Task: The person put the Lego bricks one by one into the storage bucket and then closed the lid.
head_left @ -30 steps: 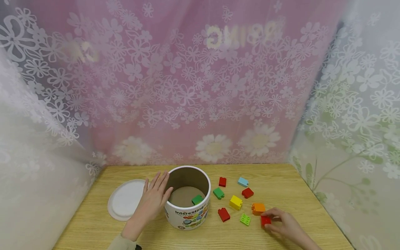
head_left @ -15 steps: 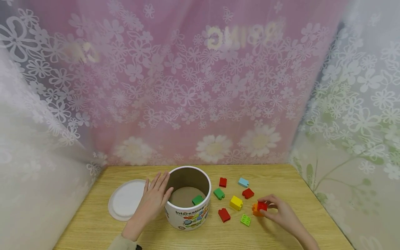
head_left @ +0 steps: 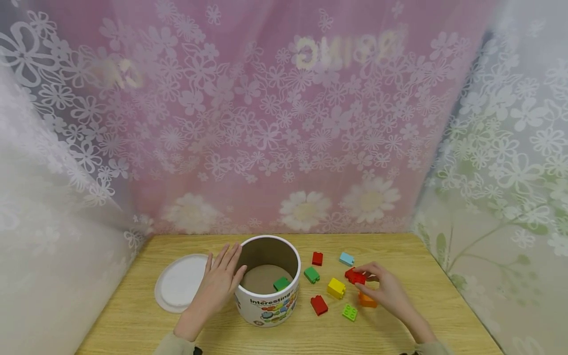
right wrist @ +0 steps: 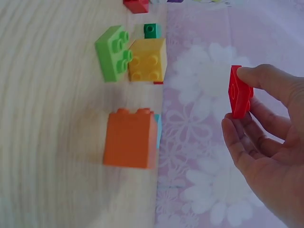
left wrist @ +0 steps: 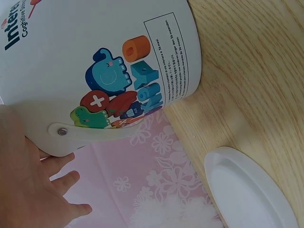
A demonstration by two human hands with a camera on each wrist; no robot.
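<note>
My left hand (head_left: 218,282) lies spread against the left side of a white printed bucket (head_left: 266,315), fingertips at its rim. Inside the bucket sits a green toy brick (head_left: 281,283). Between thumb and fingers, my right hand (head_left: 385,291) pinches a thin red toy brick (right wrist: 241,92), lifted above the table. In the head view this brick overlaps another red brick (head_left: 348,272) behind it. Just below the right hand stands an orange brick (head_left: 367,300), partly covered by the fingers. Close by are a yellow brick (head_left: 336,288) and a lime green brick (head_left: 349,312).
A white lid (head_left: 177,286) lies left of the bucket on the wooden table (head_left: 284,342). Right of the bucket are a green brick (head_left: 312,275), a light blue brick (head_left: 347,259) and two red bricks, one near (head_left: 319,305) and one far (head_left: 317,259). A flowered curtain (head_left: 284,148) backs the table.
My right hand has lifted the red brick from the table's right side and carried it up and leftward, past the orange brick. The left hand stays at the bucket.
</note>
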